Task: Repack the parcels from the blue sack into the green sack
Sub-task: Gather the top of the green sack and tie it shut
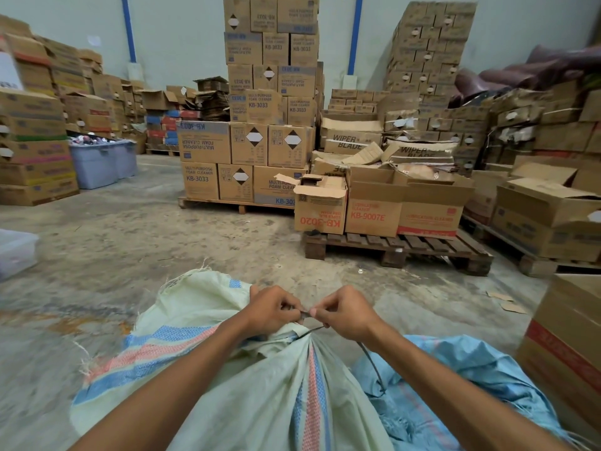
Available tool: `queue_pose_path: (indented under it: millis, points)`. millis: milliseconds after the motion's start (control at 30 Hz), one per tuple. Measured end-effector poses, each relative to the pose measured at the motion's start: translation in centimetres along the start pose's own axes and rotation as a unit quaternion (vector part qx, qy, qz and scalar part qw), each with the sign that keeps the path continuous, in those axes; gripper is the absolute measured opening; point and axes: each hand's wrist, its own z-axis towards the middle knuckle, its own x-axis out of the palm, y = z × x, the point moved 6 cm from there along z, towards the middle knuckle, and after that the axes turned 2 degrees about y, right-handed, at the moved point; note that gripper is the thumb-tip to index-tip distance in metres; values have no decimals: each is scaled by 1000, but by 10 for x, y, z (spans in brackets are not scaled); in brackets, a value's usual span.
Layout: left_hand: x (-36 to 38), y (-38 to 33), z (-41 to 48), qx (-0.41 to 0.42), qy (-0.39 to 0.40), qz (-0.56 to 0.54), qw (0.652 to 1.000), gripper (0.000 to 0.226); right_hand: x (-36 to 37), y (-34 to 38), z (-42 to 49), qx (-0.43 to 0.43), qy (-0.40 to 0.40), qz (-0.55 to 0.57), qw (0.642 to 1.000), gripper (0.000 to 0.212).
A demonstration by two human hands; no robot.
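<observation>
**Item 1, green sack** (pixel 260 385): lying at 6 o'clock, nearest the wearer. It is pale green woven cloth carrying blue and red stripes. Its mouth is sitting bunched into a tight neck, and the loose top is flopping toward 9 o'clock.

**Item 2, blue sack** (pixel 455 385): lying crumpled at 4 o'clock and touching the green sack's right side.

**Item 3, dark cord** (pixel 312 331): wrapping the green sack's neck, with a tail trailing down over the blue sack toward 5 o'clock.

**Item 4, left hand** (pixel 270 309): working at the neck with fingers curled. Thumb and fingertips are pinching the cord.

**Item 5, right hand** (pixel 344 312): facing the left hand, just beside it, with fingers curled. Thumb and forefinger are pinching the same cord.

**Item 6, cardboard box** (pixel 566 346): standing at 3 o'clock, beside the blue sack.

**Item 7, clear tub** (pixel 16 252): sitting on the concrete floor (pixel 162 229) at 9 o'clock, partly out of frame.

**Item 8, wooden pallet** (pixel 406 249): resting at 1 o'clock and bearing open cartons (pixel 374 206) marked KB-3020 and KB-9007E.

**Item 9, foam-cleaner cartons** (pixel 260 109): standing stacked high on a second pallet at 12 o'clock, marked KB-3033.

**Item 10, wiper-blade cartons** (pixel 351 141): lying crushed just right of that stack.

**Item 11, grey bin** (pixel 97 164): standing at 10 o'clock, filled with small mixed goods too blurred to tell.

**Item 12, further carton stacks** (pixel 429 53): lining the pale wall (pixel 179 34) at both sides.
</observation>
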Motion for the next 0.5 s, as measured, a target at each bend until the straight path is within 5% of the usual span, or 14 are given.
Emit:
queue_pose_path:
  millis: [100,200,333,500]
  points:
    - [0,1,-1,10,11,-19,1000,27,1,0,1,12,40,0,999,30]
    - [2,10,-2,16,18,-87,996,2,1,-15,-3,121,108,181,970,22]
    - [-1,13,-11,3,86,-189,978,44,1,-21,-11,195,102,320,922,17]
    - [-8,-8,-13,-42,69,-152,985,59,4,-14,-5,215,62,309,924,17]
